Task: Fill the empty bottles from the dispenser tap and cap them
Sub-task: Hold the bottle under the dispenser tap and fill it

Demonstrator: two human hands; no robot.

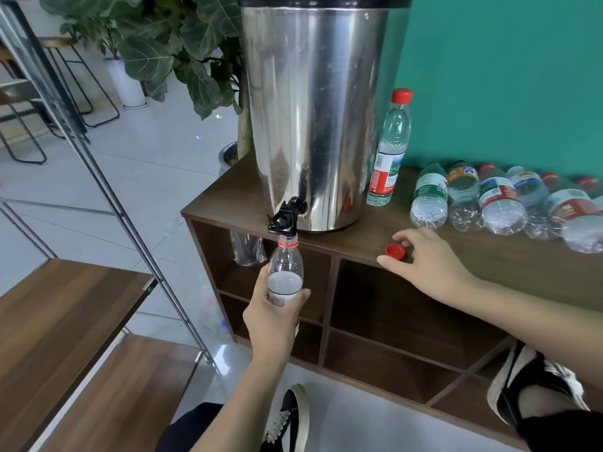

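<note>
A steel dispenser (pixel 313 119) stands on a brown cabinet top (pixel 359 236), its black tap (pixel 287 216) hanging over the front edge. My left hand (pixel 274 318) grips a clear uncapped bottle (pixel 285 272), partly full, with its mouth right under the tap. My right hand (pixel 424 259) hovers over a loose red cap (pixel 394 251) lying on the cabinet top, thumb and forefinger on either side of it; I cannot tell if they touch it. A capped full bottle (pixel 390 148) stands upright right of the dispenser.
Several empty bottles (pixel 499 203) lie in a row at the cabinet's right, against a teal wall. Open cubby shelves (pixel 375 308) sit below the top. A leafy plant (pixel 182 44) stands behind, a metal rack (pixel 107 190) with wooden shelves at left. My shoes (pixel 290 419) are near the cabinet base.
</note>
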